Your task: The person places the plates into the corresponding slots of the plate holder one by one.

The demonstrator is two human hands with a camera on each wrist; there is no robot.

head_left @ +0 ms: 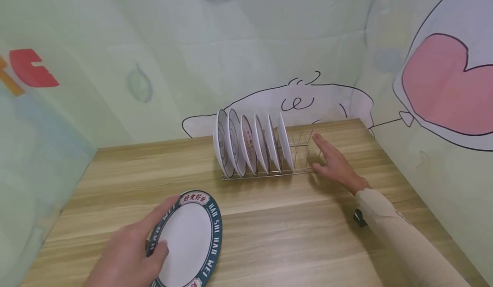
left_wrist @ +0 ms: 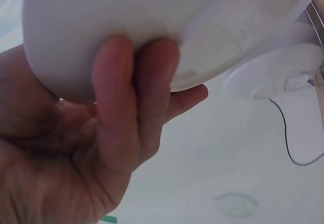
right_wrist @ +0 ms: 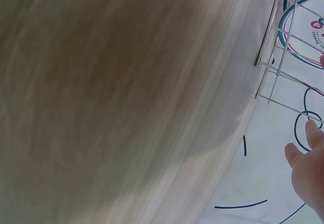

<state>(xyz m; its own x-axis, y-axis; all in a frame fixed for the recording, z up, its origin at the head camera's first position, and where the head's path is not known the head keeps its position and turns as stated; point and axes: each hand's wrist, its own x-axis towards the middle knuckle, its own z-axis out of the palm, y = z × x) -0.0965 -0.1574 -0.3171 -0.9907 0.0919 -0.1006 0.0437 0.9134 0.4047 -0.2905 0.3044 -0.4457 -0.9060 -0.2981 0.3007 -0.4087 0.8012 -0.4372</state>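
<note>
Plate [head_left: 189, 240] pinched at its rim by left hand [head_left: 131, 248], thumb on face, presumably for control. Beyond that grip, wire rack [head_left: 303, 172] keeps six plates [head_left: 248, 143] on edge; right hand [head_left: 337, 165], grasping nothing, spreads at its end, maybe steadying.

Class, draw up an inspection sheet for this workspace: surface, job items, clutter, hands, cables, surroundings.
Surface: wood-grain table.
Job items: wire rack with six plates standing on edge, towards its left end; a seventh, the dark-rimmed plate, is off the table.
Clutter: small dark object beside the right sleeve; identity unclear.
Left hand: grips the dark-rimmed plate, thumb on the upper face, fingers beneath.
Right hand: at the rack's right end, fingers extended; whether it touches is unclear.
Cables: nothing seen.
Surroundings: pale green printed backdrop, with a balloon drawing at right.
</note>
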